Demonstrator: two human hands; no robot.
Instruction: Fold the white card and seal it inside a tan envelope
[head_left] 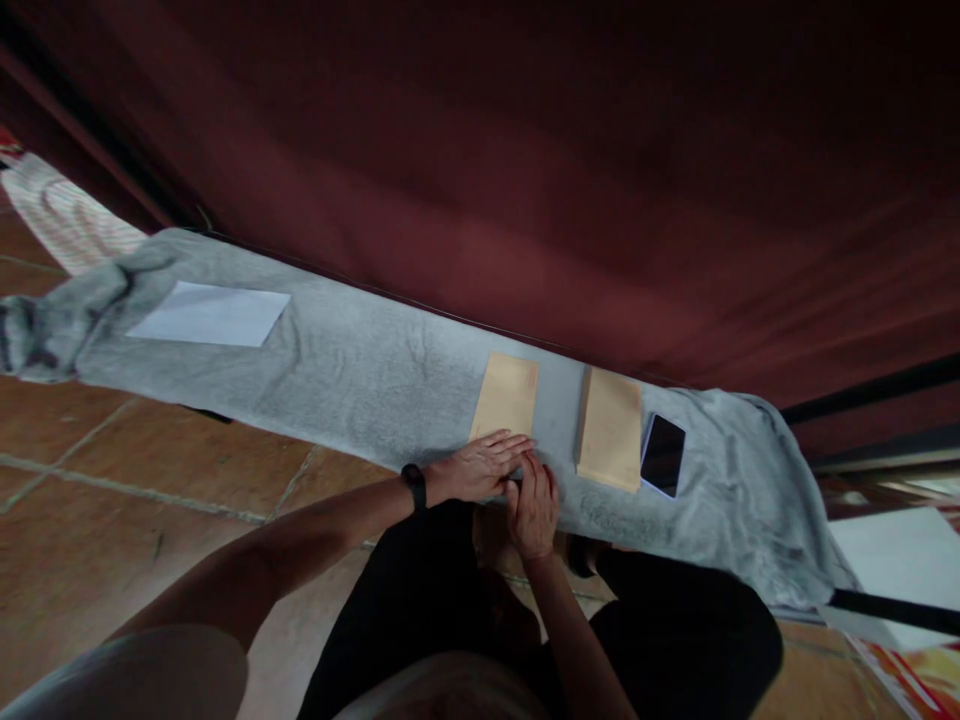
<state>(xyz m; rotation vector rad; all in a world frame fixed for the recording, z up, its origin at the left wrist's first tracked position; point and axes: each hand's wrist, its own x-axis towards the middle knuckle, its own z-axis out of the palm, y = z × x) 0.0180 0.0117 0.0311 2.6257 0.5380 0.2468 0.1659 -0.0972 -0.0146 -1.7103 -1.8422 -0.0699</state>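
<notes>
A tan envelope point(507, 393) lies on a grey cloth point(360, 370) that covers a long low surface. My left hand point(484, 467) lies flat on the envelope's near end, fingers stretched out and pointing right. My right hand point(534, 508) sits just beside it at the cloth's near edge, fingers together and touching the left fingertips. What the right fingers press on is hidden. A black band is on my left wrist.
A stack of tan envelopes point(610, 428) lies to the right, with a dark phone point(663, 455) beside it. A white sheet point(210, 314) rests at the cloth's far left. Dark red curtain behind; tiled floor below; white and coloured papers point(904, 570) at right.
</notes>
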